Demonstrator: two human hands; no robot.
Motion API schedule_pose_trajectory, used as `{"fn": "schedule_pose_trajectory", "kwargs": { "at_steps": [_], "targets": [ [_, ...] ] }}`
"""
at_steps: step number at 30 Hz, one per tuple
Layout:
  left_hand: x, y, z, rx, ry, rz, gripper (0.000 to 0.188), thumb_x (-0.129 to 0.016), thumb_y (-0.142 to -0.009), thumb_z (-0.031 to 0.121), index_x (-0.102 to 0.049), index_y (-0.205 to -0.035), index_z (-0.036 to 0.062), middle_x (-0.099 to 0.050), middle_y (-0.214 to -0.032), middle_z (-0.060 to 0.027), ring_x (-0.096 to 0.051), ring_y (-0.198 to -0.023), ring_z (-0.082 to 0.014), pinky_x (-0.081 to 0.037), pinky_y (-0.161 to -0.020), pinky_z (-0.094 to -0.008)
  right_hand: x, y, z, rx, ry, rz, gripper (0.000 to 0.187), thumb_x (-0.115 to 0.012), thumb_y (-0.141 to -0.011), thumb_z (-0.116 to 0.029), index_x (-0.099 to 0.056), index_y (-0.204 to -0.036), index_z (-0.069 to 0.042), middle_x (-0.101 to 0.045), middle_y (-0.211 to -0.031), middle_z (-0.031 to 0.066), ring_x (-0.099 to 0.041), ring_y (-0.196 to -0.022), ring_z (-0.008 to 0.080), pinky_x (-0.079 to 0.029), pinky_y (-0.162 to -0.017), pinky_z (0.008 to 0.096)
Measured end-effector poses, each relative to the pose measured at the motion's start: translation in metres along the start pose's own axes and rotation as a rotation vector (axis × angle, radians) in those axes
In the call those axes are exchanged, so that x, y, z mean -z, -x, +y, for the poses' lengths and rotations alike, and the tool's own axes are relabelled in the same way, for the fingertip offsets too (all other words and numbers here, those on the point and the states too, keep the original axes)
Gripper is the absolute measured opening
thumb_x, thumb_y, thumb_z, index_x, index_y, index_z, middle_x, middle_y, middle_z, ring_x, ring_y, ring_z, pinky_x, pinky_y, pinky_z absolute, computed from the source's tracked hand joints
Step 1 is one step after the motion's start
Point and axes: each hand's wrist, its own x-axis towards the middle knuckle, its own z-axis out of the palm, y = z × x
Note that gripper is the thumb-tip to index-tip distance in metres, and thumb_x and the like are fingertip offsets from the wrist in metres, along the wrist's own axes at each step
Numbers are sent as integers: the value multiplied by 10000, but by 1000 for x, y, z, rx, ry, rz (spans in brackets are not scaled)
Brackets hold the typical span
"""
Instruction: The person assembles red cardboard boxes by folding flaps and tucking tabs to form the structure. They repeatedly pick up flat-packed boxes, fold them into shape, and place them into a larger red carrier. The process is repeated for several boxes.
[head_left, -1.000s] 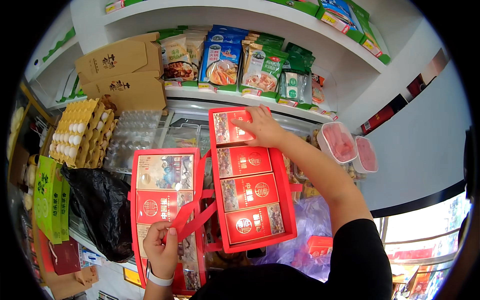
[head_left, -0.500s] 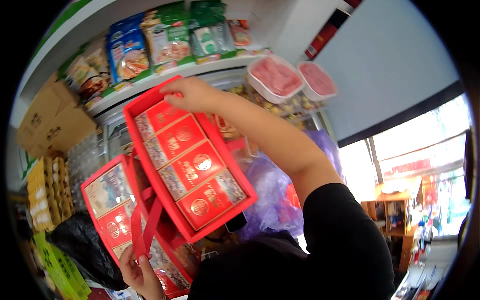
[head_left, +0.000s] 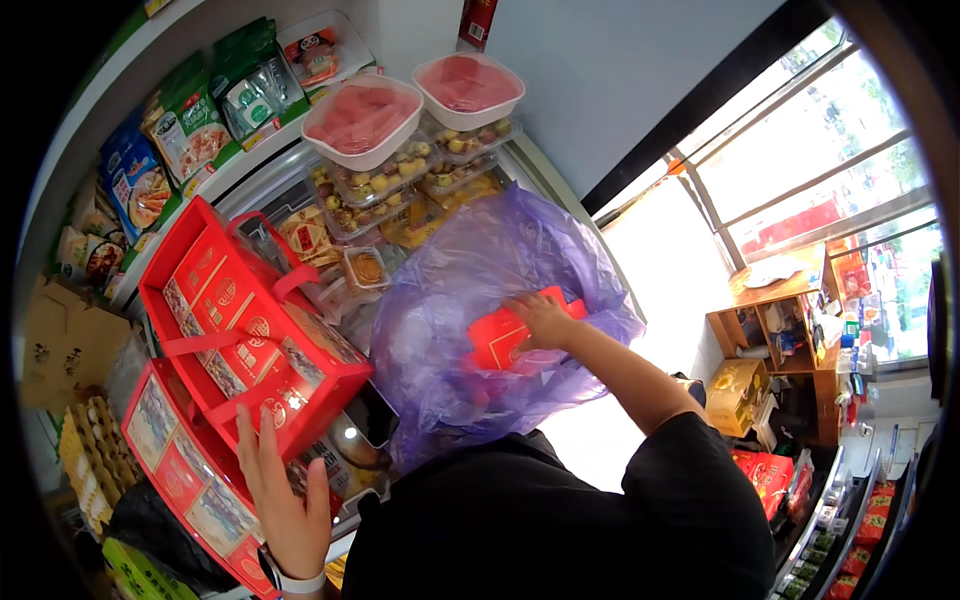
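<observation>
A red gift box (head_left: 250, 330) stands on the left with its top uncovered, several red and picture-printed packs inside and red ribbon handles across it. My left hand (head_left: 285, 490) is at its near end, fingers stretched and apart, by the lower ribbon (head_left: 230, 410). Beneath and left of that box lies another red box (head_left: 190, 490) with picture panels. In the middle, a translucent purple plastic bag (head_left: 450, 250) lies spread wide. My right hand (head_left: 540, 322) is in its mouth, fingers extended over red packets (head_left: 495, 340); its fingertips touch them, and the packets are partly hidden.
White tubs of pink meat (head_left: 362, 115) stand on clear boxes of small round eggs (head_left: 375, 180) at the back. A dark phone (head_left: 372, 415) lies beside the gift box. Bagged foods (head_left: 185, 120) line the shelf. Egg trays (head_left: 90, 460) and a carton (head_left: 70, 345) are at left.
My right hand has left the gift box's far rim and come to the red packets in the purple bag. My left hand has let go of the ribbon. The view has swung right.
</observation>
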Motion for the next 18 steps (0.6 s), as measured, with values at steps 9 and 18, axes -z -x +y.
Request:
{"fn": "schedule_pose_trajectory", "kwargs": {
  "at_steps": [9, 18],
  "targets": [
    [-55, 32, 80, -24, 149, -121, 573, -570, -823, 119, -352, -1325, -52, -369, -1361, -243, -325, -1289, -380, -241, -1062, -443, -12, -29, 31, 148, -140, 13, 575, -733, -680, -272, -501, -1167, -72, -508, -1217, 162, -490, -1116, 336, -381, -953, 395],
    [-105, 10, 128, -46, 797, 137, 751, -547, -850, 43, -77, -1435, 24, -277, -1413, -248, -290, -1322, -322, -229, -1069, -408, 200, 44, 6, 186, -1328, 489, 313, -562, -865, -52, -462, -1159, -14, -617, -1046, 106, -587, -976, 164, -452, -841, 272]
  ]
}}
